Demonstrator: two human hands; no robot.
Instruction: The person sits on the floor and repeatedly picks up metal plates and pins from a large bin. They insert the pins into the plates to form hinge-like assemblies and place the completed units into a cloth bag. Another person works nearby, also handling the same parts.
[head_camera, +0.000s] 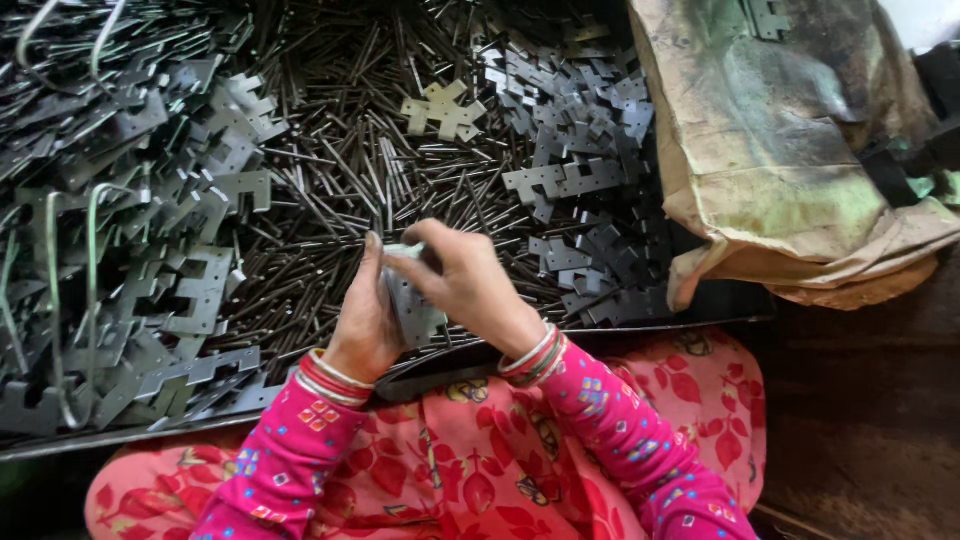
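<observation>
Both hands clasp one small metal plate (415, 305) at the tray's near edge (150, 432): left hand (365, 320) beneath, right hand (468, 280) seemingly pinching its top.

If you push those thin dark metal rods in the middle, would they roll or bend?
The thin metal rods look round and straight, so loose ones would probably roll. They seem stiff, unlikely to bend. Heaped crisscross between the flat metal plates, they would likely jam and slide together.
</observation>
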